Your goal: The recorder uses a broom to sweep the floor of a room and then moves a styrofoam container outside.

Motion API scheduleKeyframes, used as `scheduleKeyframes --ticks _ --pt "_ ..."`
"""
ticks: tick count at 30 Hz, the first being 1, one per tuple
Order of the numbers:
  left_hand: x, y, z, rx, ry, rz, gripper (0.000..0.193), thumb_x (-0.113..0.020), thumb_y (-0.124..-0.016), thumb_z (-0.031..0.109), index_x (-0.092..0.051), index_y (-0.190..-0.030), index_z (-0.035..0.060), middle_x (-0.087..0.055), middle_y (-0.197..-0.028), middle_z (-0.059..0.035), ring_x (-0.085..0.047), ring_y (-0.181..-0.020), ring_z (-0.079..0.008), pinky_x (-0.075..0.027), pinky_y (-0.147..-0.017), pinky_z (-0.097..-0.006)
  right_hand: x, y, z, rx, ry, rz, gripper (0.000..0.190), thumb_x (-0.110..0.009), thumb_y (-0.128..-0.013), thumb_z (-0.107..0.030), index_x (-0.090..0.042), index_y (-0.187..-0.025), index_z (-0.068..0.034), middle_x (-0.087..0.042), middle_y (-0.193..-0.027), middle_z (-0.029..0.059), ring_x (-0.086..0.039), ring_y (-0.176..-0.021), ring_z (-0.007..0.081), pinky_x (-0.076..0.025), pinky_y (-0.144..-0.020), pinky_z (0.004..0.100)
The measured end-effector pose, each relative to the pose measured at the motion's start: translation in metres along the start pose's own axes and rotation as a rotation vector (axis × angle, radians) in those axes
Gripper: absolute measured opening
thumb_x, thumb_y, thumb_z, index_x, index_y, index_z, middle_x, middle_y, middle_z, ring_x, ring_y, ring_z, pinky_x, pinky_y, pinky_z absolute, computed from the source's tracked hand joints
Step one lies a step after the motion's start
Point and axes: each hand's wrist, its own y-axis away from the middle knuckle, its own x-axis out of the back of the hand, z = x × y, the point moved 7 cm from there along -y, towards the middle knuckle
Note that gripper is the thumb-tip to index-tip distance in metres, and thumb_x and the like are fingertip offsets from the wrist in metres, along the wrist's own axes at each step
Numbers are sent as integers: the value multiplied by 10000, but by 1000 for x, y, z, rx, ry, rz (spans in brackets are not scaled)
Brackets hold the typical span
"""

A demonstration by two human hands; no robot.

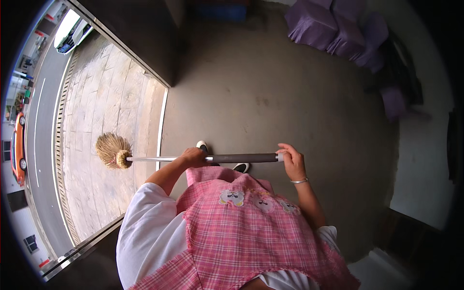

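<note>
A straw broom (pixel 146 159) lies level across the front of my body, its bristle head (pixel 113 150) out to the left past the doorway, above the paving. My left hand (pixel 195 157) is wrapped around the bare metal shaft, just short of the dark grip sleeve (pixel 244 158). At the other end, my right hand (pixel 294 162) has its thumb and fingers on the pale end cap (pixel 280 157), with the index finger stretched out above it. A bracelet (pixel 299 181) circles my right wrist. Below the handle hangs a pink checked apron (pixel 232 232) with animal-face patches.
Grey floor (pixel 272 90) stretches ahead. A pale threshold strip (pixel 162 123) divides it from stone paving (pixel 105 101) and a road (pixel 45 119). Purple-covered chairs (pixel 319 29) stand at the back right. Outside are an orange car (pixel 18 150) and a white car (pixel 74 34).
</note>
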Motion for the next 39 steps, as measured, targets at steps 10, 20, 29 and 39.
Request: scheduleKeyframes --ticks 10,20,29,39 --pt "192 -13 211 -743 214 462 270 -704 -789 362 -642 -817 101 -647 -720 -124 -648 -757 -353 -504 -694 -462 230 54 -178 245 214 866 346 -373 -895 -61 -593 -1137 53 -627 -829 93 -579 -782 176 -477 -781 316" --pt "179 -110 79 -714 383 534 203 -724 -722 198 -609 -817 60 -635 -801 -153 -632 -827 -378 -492 -709 -449 4 -62 -277 806 535 416 239 -457 -748 14 -613 -927 37 -548 -647 101 -527 -556 216 -413 -522 331" --pt "73 -26 -192 -12 215 81 333 -709 -769 416 -685 -920 120 -694 -881 -143 -667 -877 -339 -518 -786 -448 -169 -134 -182 301 65 43 151 -486 -848 -15 -624 -900 19 -622 -732 137 -628 -657 273 -497 -610 357" --pt "171 16 -83 -318 398 211 348 -708 -813 454 -707 -905 119 -690 -804 -137 -660 -784 -351 -511 -727 -447 -26 -154 -160 102 -60 442 202 -467 -953 -39 -625 -1074 -6 -648 -798 29 -573 -736 77 -448 -694 229"
